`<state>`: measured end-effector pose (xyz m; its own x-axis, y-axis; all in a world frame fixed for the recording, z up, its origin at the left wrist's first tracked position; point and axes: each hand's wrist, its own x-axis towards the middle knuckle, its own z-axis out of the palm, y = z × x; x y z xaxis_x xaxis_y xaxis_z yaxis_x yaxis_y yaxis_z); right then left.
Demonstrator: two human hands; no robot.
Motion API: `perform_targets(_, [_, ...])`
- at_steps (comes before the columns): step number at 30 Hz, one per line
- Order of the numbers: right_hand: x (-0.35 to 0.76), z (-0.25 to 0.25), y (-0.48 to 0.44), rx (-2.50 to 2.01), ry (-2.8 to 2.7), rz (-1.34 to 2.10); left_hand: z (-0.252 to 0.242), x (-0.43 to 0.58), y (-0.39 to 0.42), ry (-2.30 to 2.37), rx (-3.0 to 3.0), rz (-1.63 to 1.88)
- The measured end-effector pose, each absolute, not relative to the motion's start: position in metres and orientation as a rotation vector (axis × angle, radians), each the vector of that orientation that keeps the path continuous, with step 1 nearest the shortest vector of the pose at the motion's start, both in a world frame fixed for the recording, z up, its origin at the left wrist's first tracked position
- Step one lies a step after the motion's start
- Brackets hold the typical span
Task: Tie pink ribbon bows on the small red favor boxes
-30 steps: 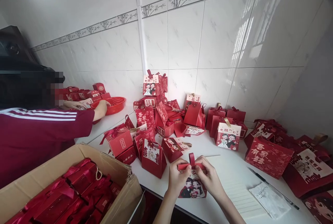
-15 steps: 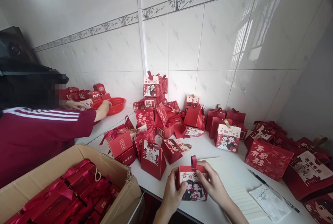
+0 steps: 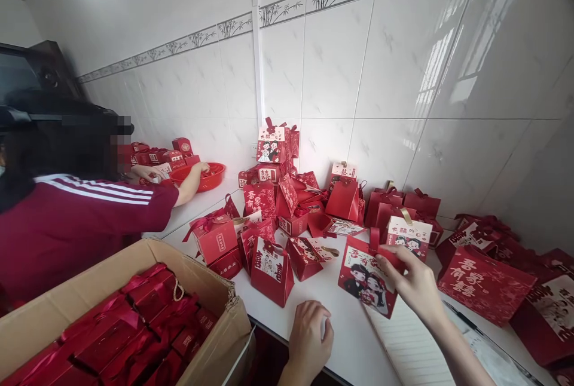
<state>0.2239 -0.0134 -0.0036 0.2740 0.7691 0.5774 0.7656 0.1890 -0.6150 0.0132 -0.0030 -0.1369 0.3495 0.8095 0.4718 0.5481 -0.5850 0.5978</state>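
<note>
My right hand [image 3: 410, 278] grips a red gift box [image 3: 368, 281] by its upper edge, with thumb and fingers over the top. The box has a printed bride and groom on a white panel and a red ribbon loop. It is tilted, above the table beside a lined notebook [image 3: 415, 344]. At the table's front edge is my left hand [image 3: 310, 338], its fingers loosely curled and nothing visible in them. Nearest that hand stands a red box with a white picture panel [image 3: 272, 272]. Just behind my right hand is a cream-topped gift box [image 3: 408, 236].
An open cardboard carton [image 3: 240, 320] of red ribboned boxes fills the lower left. Many red boxes crowd the table along the tiled wall [image 3: 394, 69]. A pen [image 3: 464, 317] lies by the notebook. At left, a person [image 3: 103, 207] reaches into a red basin [image 3: 219, 178].
My left hand has let go of the gift box and curled. My right hand has carried the box up and to the right. The view has shifted slightly.
</note>
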Motion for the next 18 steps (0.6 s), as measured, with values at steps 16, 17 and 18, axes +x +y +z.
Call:
perform_targets(16, [0.095,0.054,0.097,-1.801,-1.696,-0.056,-0.142,0.014,-0.001,1.238,2.447,1.219])
perform_targets(17, [0.084,0.054,0.099,-1.823,-1.705,-0.069,-0.143,0.014,0.0,1.23,2.455,1.248])
perform_targets(18, [0.073,0.052,0.1,-1.841,-1.72,-0.078,-0.144,0.015,0.0,1.225,2.461,1.275])
